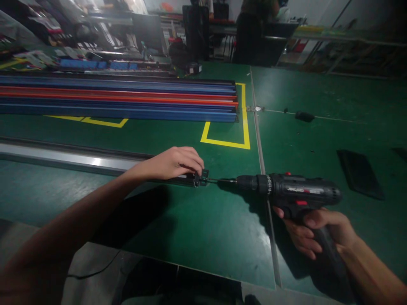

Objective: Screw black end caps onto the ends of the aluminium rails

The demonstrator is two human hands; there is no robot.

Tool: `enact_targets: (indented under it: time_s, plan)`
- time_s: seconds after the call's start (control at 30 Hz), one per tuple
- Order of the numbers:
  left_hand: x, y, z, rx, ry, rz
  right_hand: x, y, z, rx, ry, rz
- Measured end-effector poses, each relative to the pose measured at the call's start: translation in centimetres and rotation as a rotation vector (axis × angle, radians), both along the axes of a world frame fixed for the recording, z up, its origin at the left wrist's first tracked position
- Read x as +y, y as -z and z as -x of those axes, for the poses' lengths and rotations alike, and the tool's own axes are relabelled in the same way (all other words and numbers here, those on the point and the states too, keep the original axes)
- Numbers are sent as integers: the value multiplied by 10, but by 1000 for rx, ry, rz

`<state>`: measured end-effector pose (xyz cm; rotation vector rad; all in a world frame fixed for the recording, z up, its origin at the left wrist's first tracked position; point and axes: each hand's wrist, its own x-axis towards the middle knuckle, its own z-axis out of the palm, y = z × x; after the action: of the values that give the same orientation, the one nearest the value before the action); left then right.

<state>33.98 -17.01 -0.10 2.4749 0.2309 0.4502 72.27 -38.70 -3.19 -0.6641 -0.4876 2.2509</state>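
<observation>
A black cordless drill [299, 190] with red buttons is gripped by my right hand [318, 233]. Its long thin bit points left, and the tip meets or nearly meets the end of a long metal profile [92, 162]. My left hand [176, 163] lies over that end with its fingers curled down at the small black end piece [205, 174]. The fingertips partly cover the end, so the exact contact of bit and piece is hard to see. The profile runs off to the left along the green table.
Blue and orange profiles [127, 99] lie side by side further back, over yellow tape outlines [225, 145]. At the right are a flat black object [361, 173] and a smaller black one [304, 116]. A metal seam [259, 148] crosses the green table [222, 237]. People and chairs are behind.
</observation>
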Motion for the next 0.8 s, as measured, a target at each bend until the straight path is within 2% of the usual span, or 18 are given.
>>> enact_targets:
  time_s: [0.4,0.8]
  plan:
    - [2,6,0,-15,7,-49,-3,4,5,-38,-20,-15]
    - [1,3,-1,-19,5,-38,-4,8,2,-77,-22,39]
